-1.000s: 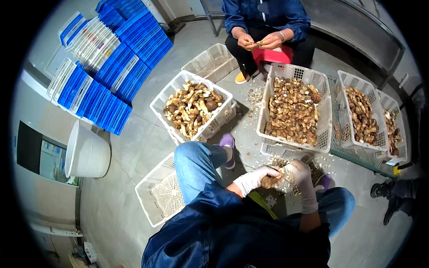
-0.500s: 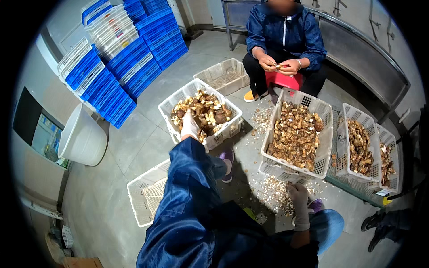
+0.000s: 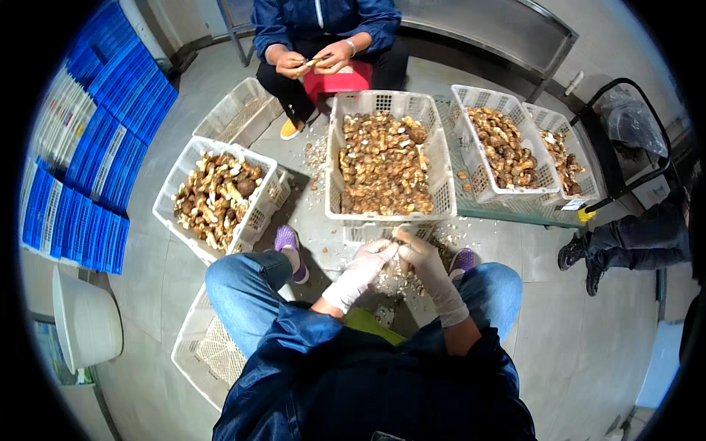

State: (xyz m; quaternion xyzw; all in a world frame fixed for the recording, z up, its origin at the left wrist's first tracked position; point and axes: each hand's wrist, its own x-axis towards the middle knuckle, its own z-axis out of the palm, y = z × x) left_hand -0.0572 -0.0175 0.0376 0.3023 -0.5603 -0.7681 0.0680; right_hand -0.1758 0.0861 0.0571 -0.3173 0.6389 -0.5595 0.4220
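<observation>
My left hand (image 3: 365,269) and my right hand (image 3: 426,263), both in pale gloves, meet above the floor between my knees. My left fingers are closed round a small mushroom (image 3: 399,237), mostly hidden by the hands. The right fingers are curled in against it; whether they also grip a tool cannot be seen. Just beyond my hands stands a white crate (image 3: 446,184) filled with brown mushrooms (image 3: 386,165). Another white crate (image 3: 170,209), holding larger mushrooms with thick stems (image 3: 215,198), is at the left.
Pale trimmings (image 3: 401,285) litter the floor around my feet. Across from me a person (image 3: 323,44) on a red stool (image 3: 334,81) handles a mushroom. Two more mushroom crates (image 3: 507,192) stand right on a green platform (image 3: 485,212). Blue crates (image 3: 95,162) are stacked left.
My left hand has come out of the left crate and joined my right hand, which has risen from beside my right knee. The view has swung toward the right.
</observation>
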